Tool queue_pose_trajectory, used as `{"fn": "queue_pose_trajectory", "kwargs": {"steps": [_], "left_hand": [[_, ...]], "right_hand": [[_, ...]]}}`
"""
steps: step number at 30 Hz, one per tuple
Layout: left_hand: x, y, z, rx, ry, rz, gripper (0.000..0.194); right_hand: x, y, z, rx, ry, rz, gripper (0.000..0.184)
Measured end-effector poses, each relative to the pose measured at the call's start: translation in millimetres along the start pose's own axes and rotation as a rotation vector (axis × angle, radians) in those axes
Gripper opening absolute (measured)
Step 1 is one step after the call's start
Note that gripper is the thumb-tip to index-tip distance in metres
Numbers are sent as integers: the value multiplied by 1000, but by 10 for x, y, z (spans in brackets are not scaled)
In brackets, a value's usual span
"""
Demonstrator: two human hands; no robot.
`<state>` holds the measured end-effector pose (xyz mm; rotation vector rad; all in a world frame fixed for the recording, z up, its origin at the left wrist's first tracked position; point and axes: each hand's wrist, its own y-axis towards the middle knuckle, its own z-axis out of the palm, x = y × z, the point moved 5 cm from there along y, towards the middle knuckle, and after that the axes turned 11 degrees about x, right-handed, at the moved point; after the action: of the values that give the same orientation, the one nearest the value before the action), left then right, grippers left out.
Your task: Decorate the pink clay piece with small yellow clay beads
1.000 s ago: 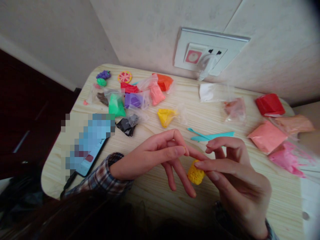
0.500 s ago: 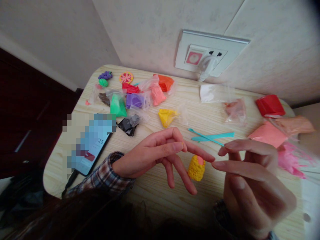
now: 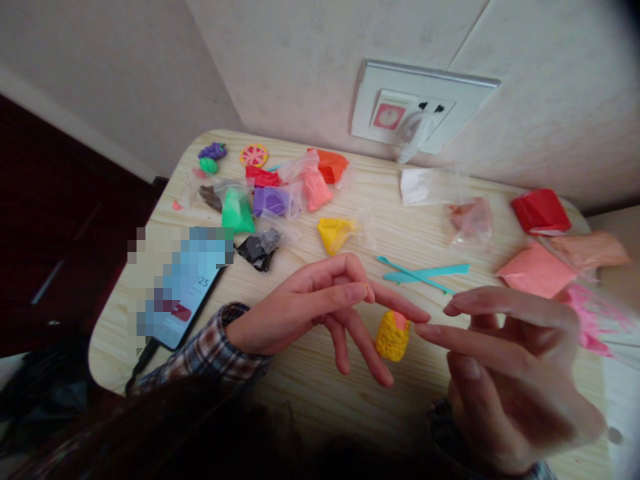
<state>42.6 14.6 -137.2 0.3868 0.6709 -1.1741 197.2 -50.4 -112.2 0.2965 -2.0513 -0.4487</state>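
A bumpy yellow clay piece with a pink patch on top shows just beyond the fingers of my left hand. Whether those fingers touch it, I cannot tell. The left thumb presses against a bent finger; a tiny speck of yellow shows at that pinch, too small to name. Another left finger stretches right, its tip meeting a fingertip of my right hand. The right hand's fingers are apart and nothing shows between them. Two turquoise modelling tools lie crossed behind the hands.
Bagged clay lies around the table: yellow, green, black, white, red and pink. A phone with a cable rests at left. Clay grapes and a round clay disc sit at the back.
My right hand has shifted slightly right, and its pointing fingertip has slid left beneath the left fingertip. The left hand and the yellow clay piece are almost unmoved.
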Motion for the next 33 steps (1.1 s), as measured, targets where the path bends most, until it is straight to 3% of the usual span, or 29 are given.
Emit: {"fn": "queue_pose_trajectory", "kwargs": {"steps": [8,14,20,33], "left_hand": [[57,15,21,-22,41,-63,20],[94,32,26,-83,84,-166,33],[125,42,11,-101,130,-189,31],[112,32,0,-109,128,-191,30]], "right_hand": [[-28,1,38,33,85,63,24],[-26,26,105,169,117,55,28],[-31,30,162,240,115,88,19],[-35,33,171,237,128,109,13]]}}
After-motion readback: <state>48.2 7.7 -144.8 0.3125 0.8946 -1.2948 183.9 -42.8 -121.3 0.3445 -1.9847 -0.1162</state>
